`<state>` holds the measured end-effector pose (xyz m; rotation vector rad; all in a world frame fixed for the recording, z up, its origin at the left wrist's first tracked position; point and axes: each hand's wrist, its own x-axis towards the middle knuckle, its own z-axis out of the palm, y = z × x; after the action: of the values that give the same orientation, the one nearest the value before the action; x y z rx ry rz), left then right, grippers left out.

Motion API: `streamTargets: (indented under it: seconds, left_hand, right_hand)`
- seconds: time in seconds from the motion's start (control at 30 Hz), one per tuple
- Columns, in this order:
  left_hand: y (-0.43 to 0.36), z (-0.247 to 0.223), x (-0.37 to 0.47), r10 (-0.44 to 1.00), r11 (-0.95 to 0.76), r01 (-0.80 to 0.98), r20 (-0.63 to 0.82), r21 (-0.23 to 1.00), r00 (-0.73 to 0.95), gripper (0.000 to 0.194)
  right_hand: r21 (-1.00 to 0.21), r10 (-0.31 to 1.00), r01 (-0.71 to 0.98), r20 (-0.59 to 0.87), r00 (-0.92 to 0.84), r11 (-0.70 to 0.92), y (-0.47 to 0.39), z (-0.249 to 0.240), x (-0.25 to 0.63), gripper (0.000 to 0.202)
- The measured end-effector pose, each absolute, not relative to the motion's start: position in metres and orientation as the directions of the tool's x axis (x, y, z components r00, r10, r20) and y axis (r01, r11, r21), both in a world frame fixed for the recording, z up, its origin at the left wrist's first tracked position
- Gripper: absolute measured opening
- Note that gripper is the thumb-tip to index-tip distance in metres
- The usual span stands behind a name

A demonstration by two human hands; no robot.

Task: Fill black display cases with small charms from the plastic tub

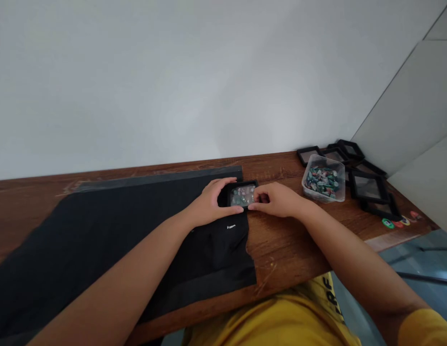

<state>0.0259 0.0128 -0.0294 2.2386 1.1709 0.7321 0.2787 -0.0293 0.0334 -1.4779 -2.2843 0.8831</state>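
A small black-framed clear display case (241, 196) lies at the right end of the black cloth (137, 226), with several green and pale pieces showing inside it. My left hand (216, 199) grips the case from its left side, thumb along the near edge and fingers along the far edge. At the case's right side is my right hand (271, 199), fingers curled and thumb against the near right corner. Whether a small piece sits in the right fingertips is hidden. Just below the case, a small white scrap (231, 227) rests on the cloth.
To the right stands a clear plastic tub (324, 178) of green, white and reddish pieces. Several black-framed cases (369, 186) lie around it, some overlapping. Small round colored stickers (388, 223) are near the wooden table's (281, 245) right edge. A white wall (173, 86) rises behind.
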Motion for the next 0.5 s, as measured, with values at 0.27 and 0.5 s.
streamTargets:
  seconds: [0.27,0.5]
  left_hand:
    - [0.0131,-0.031,0.0257,0.845,-0.505,0.577,0.232,0.642,0.481,0.081]
    - [0.0157,-0.0323,0.0236,0.825,-0.533,0.583,0.225,0.614,0.518,0.092]
  right_hand:
    - [-0.608,0.892,0.735,-0.093,-0.443,0.301,-0.0295,0.0336,0.2779,0.022]
    - [-0.61,0.893,0.733,-0.092,-0.441,0.299,-0.0301,0.0345,0.2781,0.023]
